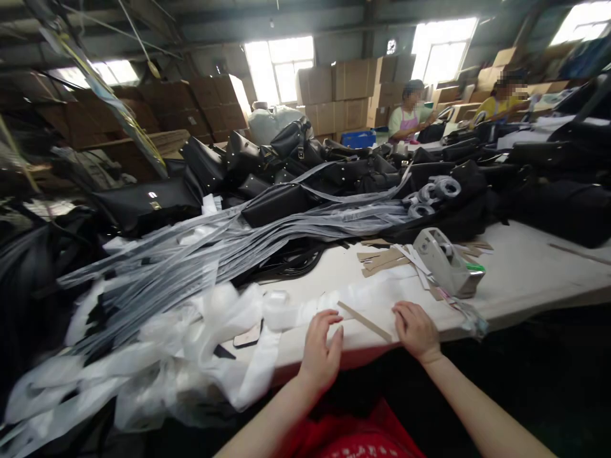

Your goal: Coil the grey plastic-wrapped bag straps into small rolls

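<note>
Bench (pixel 529 267), pale-topped, runs from lower centre to the right edge of the frame. Just below centre, a narrow tan strip (pixel 365 321) lies on a slant, upper end by the fingers of the left hand (pixel 321 353), lower end near the right hand (pixel 417 331). Left hand: fingers bent, thumb held apart from them, nothing seen in its grip. Right hand: fingers curled, thumb close to them, over the white wrap (pixel 351 296); cannot tell whether it pinches the wrap. Wrap spreads flat behind the strip, across the gap between the hands. Tape dispenser (pixel 446 264), grey, upright, beyond the right hand and right of centre; brown card pieces (pixel 384 259) scattered to its left, some loose white strips among them. Phone-like flat object (pixel 248 335) left of the left hand, partly covered by bunched translucent wrapping (pixel 191 356), which fills the lower left. Long bundle of wrapped straps (pixel 286 232) crosses from lower left to centre right, coiled rolls (pixel 432 194) at its right end. Black bags (pixel 267 159) heaped behind, some showing metal fittings. Upper right: two people, one in a pink apron (pixel 408 124), one in a yellow top (pixel 496 108). Stacked cartons (pixel 353 86) beneath and beside bright windows (pixel 281 67), top of frame.
</note>
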`<state>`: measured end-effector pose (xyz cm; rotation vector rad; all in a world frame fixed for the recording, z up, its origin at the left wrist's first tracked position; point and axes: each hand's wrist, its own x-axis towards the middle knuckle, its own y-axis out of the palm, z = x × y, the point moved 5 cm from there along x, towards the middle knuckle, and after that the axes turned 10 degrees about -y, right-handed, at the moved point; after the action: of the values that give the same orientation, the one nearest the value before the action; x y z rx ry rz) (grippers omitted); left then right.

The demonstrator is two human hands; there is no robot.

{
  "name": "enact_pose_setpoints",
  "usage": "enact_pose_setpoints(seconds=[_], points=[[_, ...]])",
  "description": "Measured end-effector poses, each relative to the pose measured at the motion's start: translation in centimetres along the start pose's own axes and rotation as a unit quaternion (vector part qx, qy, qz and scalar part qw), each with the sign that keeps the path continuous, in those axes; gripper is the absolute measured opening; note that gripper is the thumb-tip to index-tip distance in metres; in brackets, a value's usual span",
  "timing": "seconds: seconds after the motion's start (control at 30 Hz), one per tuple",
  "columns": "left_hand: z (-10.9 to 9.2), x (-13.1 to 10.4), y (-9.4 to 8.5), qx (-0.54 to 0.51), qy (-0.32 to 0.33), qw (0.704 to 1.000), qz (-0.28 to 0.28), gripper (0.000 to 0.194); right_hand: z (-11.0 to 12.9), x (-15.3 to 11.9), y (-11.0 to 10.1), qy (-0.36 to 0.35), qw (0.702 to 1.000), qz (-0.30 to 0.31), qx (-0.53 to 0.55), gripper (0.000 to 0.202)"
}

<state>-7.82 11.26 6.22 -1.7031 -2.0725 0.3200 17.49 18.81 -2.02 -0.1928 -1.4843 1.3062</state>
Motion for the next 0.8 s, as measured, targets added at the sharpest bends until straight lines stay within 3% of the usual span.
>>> enact_pose_setpoints(seconds=[0.1, 0.17, 0.23, 0.4, 0.53, 0.63, 0.73, 0.8], points=[[1.5, 6.6, -3.3, 0.135, 0.033, 0.99, -0.04, 0.019, -0.4, -0.5, 0.3, -0.029, 0.999, -0.019, -0.011, 0.021], [3.1, 11.5, -5.8, 0.277, 0.0, 0.959, -0.058, 0.017, -0.7, -0.8, 0.7, -0.047, 0.998, -0.031, -0.013, 0.021], [4.3, 15.9, -8.7, 0.337, -0.03, 0.937, -0.091, 0.019, -0.9, -1.0, 1.0, -0.059, 0.997, -0.044, -0.013, 0.021], [5.9, 22.8, -14.3, 0.404, -0.12, 0.889, -0.18, 0.034, -1.0, -1.2, 1.1, -0.073, 0.995, -0.063, -0.023, 0.022], [7.2, 25.0, -17.1, 0.43, -0.208, 0.859, -0.183, 0.034, -1.0, -1.1, 1.2, -0.089, 0.993, -0.066, -0.039, 0.021], [6.9, 25.1, -17.9, 0.442, -0.224, 0.852, -0.17, 0.032, -1.1, -1.2, 1.4, -0.096, 0.992, -0.067, -0.04, 0.021], [4.6, 23.8, -17.2, 0.446, -0.183, 0.86, -0.167, 0.026, -1.3, -1.4, 1.7, -0.079, 0.994, -0.065, -0.024, 0.021], [2.3, 21.8, -15.6, 0.445, -0.137, 0.87, -0.16, 0.023, -1.4, -1.3, 1.6, -0.047, 0.997, -0.058, 0.007, 0.021]])
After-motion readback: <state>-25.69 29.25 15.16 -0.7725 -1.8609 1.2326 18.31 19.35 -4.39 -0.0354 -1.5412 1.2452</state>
